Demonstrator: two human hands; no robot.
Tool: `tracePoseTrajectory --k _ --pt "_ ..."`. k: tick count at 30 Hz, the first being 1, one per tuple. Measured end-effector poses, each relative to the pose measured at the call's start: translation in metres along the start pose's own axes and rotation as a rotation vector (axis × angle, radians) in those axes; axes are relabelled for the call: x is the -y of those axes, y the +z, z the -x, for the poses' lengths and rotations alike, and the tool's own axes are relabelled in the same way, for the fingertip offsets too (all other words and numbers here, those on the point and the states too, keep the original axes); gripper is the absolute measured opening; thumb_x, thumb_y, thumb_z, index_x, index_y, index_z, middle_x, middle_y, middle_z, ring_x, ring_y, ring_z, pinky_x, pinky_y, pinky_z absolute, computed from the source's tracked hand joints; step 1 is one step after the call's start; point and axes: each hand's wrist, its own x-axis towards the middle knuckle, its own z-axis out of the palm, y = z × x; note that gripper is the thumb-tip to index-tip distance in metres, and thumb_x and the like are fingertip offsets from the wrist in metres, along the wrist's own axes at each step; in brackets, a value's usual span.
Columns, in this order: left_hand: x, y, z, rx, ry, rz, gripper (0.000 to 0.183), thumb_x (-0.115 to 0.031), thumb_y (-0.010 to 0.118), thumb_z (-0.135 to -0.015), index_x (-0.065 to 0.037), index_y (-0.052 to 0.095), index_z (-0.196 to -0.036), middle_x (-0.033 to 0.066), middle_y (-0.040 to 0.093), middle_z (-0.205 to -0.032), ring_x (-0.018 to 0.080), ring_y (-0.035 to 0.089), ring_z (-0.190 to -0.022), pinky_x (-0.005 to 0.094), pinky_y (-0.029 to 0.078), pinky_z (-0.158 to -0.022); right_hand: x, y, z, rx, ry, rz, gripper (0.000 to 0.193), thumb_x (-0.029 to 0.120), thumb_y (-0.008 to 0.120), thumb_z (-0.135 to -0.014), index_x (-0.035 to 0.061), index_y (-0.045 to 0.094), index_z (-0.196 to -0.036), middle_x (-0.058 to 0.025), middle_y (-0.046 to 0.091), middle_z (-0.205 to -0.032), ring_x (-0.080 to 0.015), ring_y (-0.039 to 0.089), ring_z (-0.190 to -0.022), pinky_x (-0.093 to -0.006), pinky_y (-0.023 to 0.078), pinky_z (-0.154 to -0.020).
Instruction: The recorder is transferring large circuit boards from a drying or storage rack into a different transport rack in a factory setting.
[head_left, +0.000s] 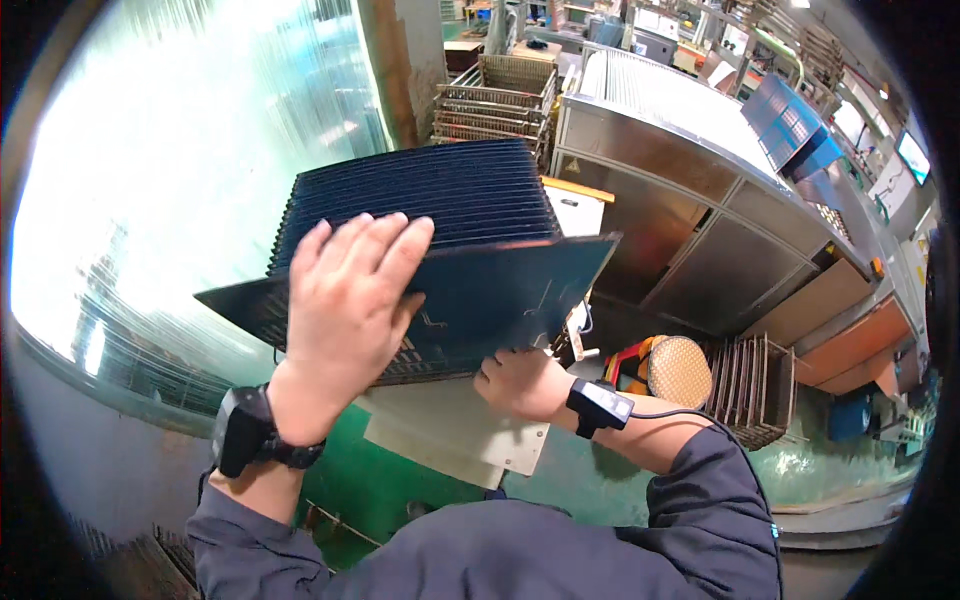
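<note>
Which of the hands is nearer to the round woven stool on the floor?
The right. The right hand grips the lower edge of the dark blue panel, just left of the woven stool. The left hand lies flat on the panel's face, farther left.

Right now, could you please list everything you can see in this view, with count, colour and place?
stack of ribbed panels: one stack, dark blue, centre, upright in a row
front panel: one, dark blue, tilted forward under both hands
wire baskets: one stack, rusty brown, top centre
metal cabinet: one, grey, right of centre
round stool: one, woven tan seat, lower right
wire rack: one, brown, beside the stool
wrist devices: two, black, one on each wrist
left hand: flat on the front panel's face
right hand: gripping the panel's lower edge
</note>
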Motion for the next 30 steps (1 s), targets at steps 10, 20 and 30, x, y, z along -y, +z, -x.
tracePoseTrajectory --k 10,20,30 --pt "-0.002 0.073 0.069 0.112 -0.051 0.084 0.072 -0.026 0.071 -0.074 -0.014 0.046 -0.141 0.0126 0.045 -0.143 0.0333 0.040 -0.133 0.0507 0.027 -0.111 0.008 -0.017 -0.012 0.145 0.107 -0.218 0.009 0.018 0.057 -0.080 0.0095 0.060 -0.082 -0.0086 0.061 -0.075 -0.0278 0.066 -0.070 -0.0411 0.053 -0.060" --pt "-0.008 0.014 0.368 -0.077 -0.744 0.179 0.047 -0.013 0.070 -0.077 -0.010 0.060 -0.123 0.0099 0.061 -0.121 0.0308 0.056 -0.115 0.0434 0.045 -0.098 0.025 -0.028 -0.028 0.162 0.331 -0.154 0.020 0.015 0.059 -0.085 0.0038 0.065 -0.101 -0.0170 0.066 -0.082 -0.0388 0.065 -0.077 -0.0461 0.052 -0.069" --pt "-0.185 -0.091 0.797 -0.004 -2.264 -0.609 0.047 -0.022 0.064 -0.086 -0.007 0.054 -0.129 0.0190 0.058 -0.124 0.0396 0.053 -0.114 0.0479 0.044 -0.096 0.203 -0.048 -0.172 0.327 -0.358 -0.686 0.022 0.003 0.063 -0.083 0.0005 0.063 -0.104 -0.0183 0.062 -0.082 -0.0346 0.063 -0.077 -0.0379 0.051 -0.071"
